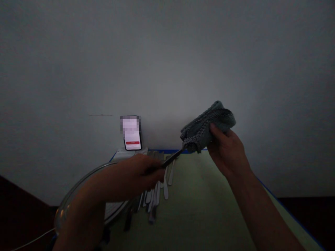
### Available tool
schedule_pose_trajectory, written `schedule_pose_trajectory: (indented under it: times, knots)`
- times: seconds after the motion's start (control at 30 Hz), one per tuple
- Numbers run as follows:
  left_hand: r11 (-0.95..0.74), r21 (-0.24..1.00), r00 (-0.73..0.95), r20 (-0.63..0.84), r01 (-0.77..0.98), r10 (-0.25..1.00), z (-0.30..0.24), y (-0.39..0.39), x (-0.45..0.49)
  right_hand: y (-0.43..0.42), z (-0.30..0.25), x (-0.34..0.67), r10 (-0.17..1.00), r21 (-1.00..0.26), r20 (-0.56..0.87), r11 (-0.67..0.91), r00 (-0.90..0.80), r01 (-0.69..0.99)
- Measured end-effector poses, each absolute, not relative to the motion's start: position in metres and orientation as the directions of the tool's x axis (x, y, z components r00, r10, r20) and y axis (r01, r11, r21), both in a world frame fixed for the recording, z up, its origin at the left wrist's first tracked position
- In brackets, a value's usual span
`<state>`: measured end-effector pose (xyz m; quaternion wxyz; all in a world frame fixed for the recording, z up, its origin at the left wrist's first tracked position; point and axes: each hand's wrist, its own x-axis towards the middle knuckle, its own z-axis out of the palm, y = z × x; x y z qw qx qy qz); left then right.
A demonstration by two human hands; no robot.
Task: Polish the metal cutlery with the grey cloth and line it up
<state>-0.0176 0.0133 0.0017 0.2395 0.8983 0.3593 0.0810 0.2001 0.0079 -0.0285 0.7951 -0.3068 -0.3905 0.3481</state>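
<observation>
My left hand (145,172) is closed around the handle of a slim metal utensil (173,158), which slants up to the right. Its far end is hidden in a folded grey-green cloth (206,127) with a checked pattern, so I cannot tell whether it is a knife, fork or spoon. My right hand (230,151) grips the cloth from the right, thumb on the near side. Both hands are raised above the table. Below the left hand lies a row of cutlery (157,195), several pieces with pale metal handles and some with dark ones.
A lit phone (133,134) leans upright against the grey wall (167,69) at the table's back. Left of the cutlery is a large round metal-rimmed vessel (87,176), partly behind my left forearm. The pale green tabletop (204,209) has a blue edge. A white cable (34,240) runs at lower left.
</observation>
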Motion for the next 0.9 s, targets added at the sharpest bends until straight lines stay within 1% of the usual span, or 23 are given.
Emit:
schedule_pose_trajectory:
  times: [0.13,0.27,0.37,0.43,0.53,0.6,0.67,0.77,0.83,0.9]
  knots:
    - [-0.625,0.484,0.643,0.156,0.612,0.75,0.002,0.021,-0.017,0.002,-0.025,0.203,0.825,-0.792,0.45,0.546,0.342,-0.275]
    - [-0.617,0.44,0.543,0.297,0.653,0.786,0.004,0.025,-0.017,-0.006,-0.022,0.212,0.835,-0.839,0.478,0.526,0.272,-0.14]
    - [-0.616,0.443,0.551,0.282,0.652,0.786,0.007,0.023,-0.019,-0.011,-0.02,0.218,0.824,-0.843,0.505,0.534,0.255,-0.056]
    - [-0.618,0.461,0.582,0.238,0.637,0.777,0.008,0.02,-0.02,-0.012,-0.019,0.219,0.823,-0.839,0.511,0.541,0.247,-0.068]
    - [-0.611,0.472,0.615,0.17,0.635,0.77,0.008,0.019,-0.024,-0.01,-0.019,0.218,0.804,-0.808,0.53,0.576,0.271,-0.128]
    - [-0.617,0.467,0.638,0.136,0.634,0.758,0.008,0.02,-0.027,-0.008,-0.02,0.217,0.786,-0.794,0.545,0.596,0.292,-0.122]
    - [-0.635,0.46,0.667,0.117,0.621,0.736,0.007,0.022,-0.029,-0.008,-0.02,0.22,0.786,-0.81,0.554,0.585,0.272,-0.038]
    - [-0.651,0.443,0.679,0.121,0.616,0.724,0.006,0.024,-0.029,-0.014,-0.018,0.228,0.808,-0.827,0.561,0.539,0.179,0.159]
    - [-0.651,0.425,0.646,0.181,0.629,0.742,0.007,0.024,-0.028,-0.021,-0.014,0.234,0.833,-0.818,0.546,0.505,0.092,0.275]
    - [-0.658,0.407,0.601,0.277,0.633,0.75,0.009,0.022,-0.025,-0.028,-0.011,0.239,0.86,-0.801,0.511,0.476,0.001,0.364]
